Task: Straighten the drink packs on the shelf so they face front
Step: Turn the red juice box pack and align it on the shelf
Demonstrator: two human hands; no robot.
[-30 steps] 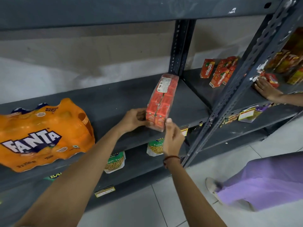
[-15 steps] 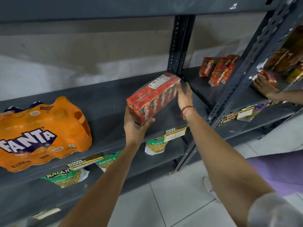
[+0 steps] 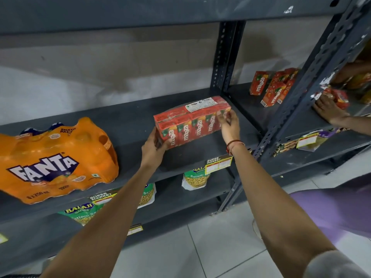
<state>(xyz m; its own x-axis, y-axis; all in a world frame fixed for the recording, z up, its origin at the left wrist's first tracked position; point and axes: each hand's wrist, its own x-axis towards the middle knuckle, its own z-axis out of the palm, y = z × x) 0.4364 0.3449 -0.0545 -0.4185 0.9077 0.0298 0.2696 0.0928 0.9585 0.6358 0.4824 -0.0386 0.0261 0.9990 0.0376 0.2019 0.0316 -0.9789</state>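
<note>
A red shrink-wrapped Maaza juice pack rests lengthwise on the dark grey shelf, its logo side facing me. My left hand grips its lower left corner. My right hand holds its right end, with a red thread around the wrist. An orange Fanta bottle pack lies at the left of the same shelf, label facing out.
Loose Maaza cartons stand on the neighbouring shelf bay beyond the upright post. Another person's hand touches packs at far right, with purple clothing below. Snack bags sit on the lower shelf. A price tag hangs from the shelf edge.
The Maaza pack has turned from end-on to broadside and come down onto the shelf. My right hand moved from its far side to its right end.
</note>
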